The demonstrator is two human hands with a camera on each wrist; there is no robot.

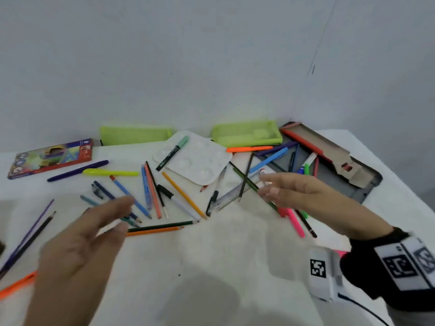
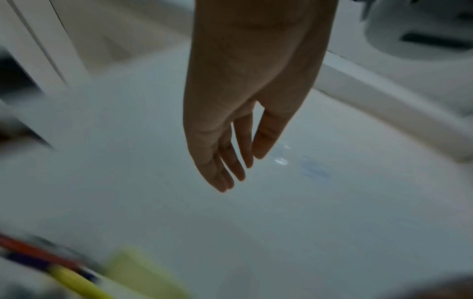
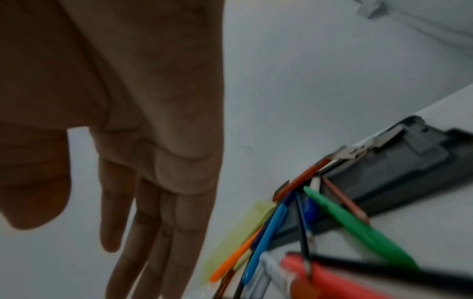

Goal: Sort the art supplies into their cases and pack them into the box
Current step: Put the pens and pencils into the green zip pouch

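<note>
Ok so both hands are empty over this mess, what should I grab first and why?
Probably lower the left hand onto the loose pencils just beyond its fingers and gather a few. Both hands, the right hand too, are open and holding nothing, and the green cases at the back await filling.

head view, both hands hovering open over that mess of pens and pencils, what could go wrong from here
1. The ruler lies under crossed pencils near the right hand; lifting one piece may drag or flick the others.
2. The teal marker rests on the white palette, so moving the palette could roll it off.
3. The orange pen beside the left hand lies near the table's edge; a sweep might knock it off.
</note>
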